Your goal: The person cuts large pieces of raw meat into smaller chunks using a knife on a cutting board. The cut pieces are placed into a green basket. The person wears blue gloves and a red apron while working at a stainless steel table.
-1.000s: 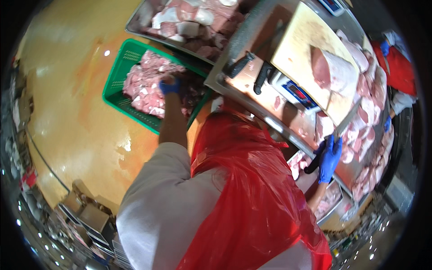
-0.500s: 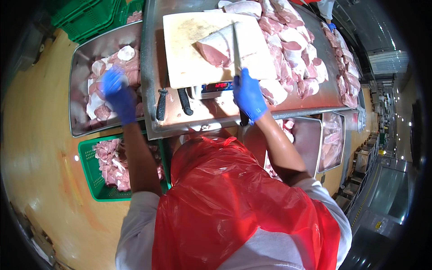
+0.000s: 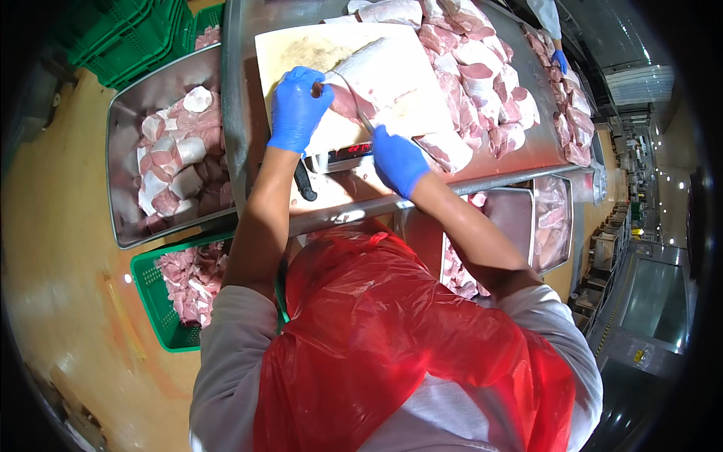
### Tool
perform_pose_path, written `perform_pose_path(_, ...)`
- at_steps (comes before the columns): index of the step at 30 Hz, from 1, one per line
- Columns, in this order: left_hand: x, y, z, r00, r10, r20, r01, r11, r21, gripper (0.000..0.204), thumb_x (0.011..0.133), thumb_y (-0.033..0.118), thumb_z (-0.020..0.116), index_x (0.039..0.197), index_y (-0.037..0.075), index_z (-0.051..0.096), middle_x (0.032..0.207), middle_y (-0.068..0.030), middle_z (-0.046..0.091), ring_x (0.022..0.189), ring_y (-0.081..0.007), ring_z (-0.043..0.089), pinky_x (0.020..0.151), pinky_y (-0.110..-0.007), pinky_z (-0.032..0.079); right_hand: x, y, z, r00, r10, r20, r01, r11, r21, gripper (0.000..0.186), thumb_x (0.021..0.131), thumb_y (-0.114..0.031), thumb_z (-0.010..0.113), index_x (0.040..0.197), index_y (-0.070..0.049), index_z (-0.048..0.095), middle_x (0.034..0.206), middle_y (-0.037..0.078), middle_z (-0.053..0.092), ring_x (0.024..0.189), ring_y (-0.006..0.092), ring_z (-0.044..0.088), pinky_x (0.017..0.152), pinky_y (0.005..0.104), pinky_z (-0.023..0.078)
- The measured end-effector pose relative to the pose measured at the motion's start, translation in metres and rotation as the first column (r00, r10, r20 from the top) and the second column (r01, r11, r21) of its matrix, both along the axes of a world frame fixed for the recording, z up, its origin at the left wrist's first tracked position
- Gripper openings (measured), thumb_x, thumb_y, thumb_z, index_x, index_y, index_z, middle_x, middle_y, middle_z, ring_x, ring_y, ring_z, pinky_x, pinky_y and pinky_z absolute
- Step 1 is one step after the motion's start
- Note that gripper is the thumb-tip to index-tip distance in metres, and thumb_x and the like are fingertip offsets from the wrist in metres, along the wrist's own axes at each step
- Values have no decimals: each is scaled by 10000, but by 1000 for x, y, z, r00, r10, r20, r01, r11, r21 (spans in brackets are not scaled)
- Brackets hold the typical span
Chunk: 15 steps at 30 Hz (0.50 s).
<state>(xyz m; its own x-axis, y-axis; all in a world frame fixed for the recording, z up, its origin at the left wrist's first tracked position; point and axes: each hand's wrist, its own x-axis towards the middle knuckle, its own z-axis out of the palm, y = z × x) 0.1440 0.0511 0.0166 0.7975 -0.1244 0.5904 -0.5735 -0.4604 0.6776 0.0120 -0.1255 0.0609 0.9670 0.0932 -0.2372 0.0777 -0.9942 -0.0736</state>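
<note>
A large piece of pale-topped pink raw meat (image 3: 376, 75) lies on the white cutting board (image 3: 286, 47). My right hand (image 3: 401, 160), in a blue glove, is closed round a knife whose blade (image 3: 364, 118) reaches into the meat's near left part. At the meat's left end my left hand (image 3: 299, 111), also in a blue glove, is closed with curled fingers against its edge. A scale with a lit red display (image 3: 355, 151) shows under the board's near edge. Beside it lies a black knife handle (image 3: 304, 181), close to my left wrist.
Many meat pieces (image 3: 482, 83) cover the metal table's right side. On the left stand a steel bin (image 3: 114, 169) of cut pieces and a green crate (image 3: 151, 316) of trimmings. Steel containers (image 3: 508, 218) sit below the table at right. Another person's gloved hand (image 3: 559, 60) shows at far right.
My left hand has come from above the steel bin to the meat's left end. The knife has moved down and left, from lying across the meat to cutting into its near left part.
</note>
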Motion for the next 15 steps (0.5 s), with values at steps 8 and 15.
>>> perform_pose_path(8, -5, -11, 16, 979, -51, -196, 52, 999, -1, 249, 835, 236, 727, 996, 47, 716, 896, -210, 666, 800, -314, 667, 761, -369, 535, -79, -52, 108, 992, -30, -121, 44, 993, 110, 191, 963, -171, 546, 1033, 2, 506, 763, 274, 630, 729, 474, 622, 633, 552, 483)
perform_pose_path(15, -2, -6, 16, 896, -65, -440, 3, 990, -141, 301, 695, 123, 748, 928, 6, 598, 825, -208, 645, 786, -337, 632, 748, -401, 513, -2, -4, 60, 982, -113, 154, 59, 947, 316, 237, 935, -149, 518, 1047, 59, 500, 821, 308, 639, 781, 457, 646, 721, 541, 504)
